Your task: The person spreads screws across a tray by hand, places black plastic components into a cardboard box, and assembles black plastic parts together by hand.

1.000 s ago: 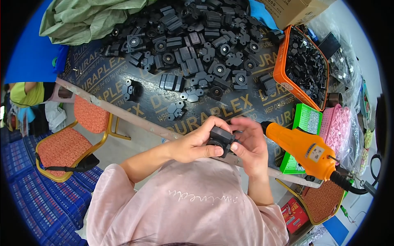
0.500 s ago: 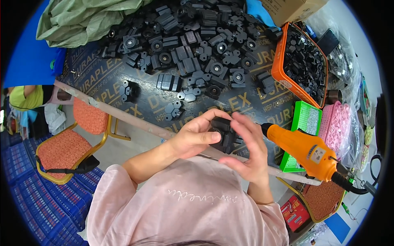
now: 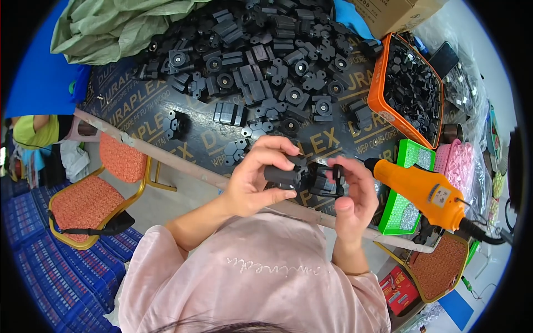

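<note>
Pinching a black block (image 3: 282,177) in the left hand (image 3: 247,185), likely for steadiness, with grip by the right hand (image 3: 356,195) on the adjoining black piece (image 3: 322,183) impossible to tell.

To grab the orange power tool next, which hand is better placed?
Probably the right hand: it is beside the orange power tool, whereas the left hand is farther away and gripping a black part.
</note>
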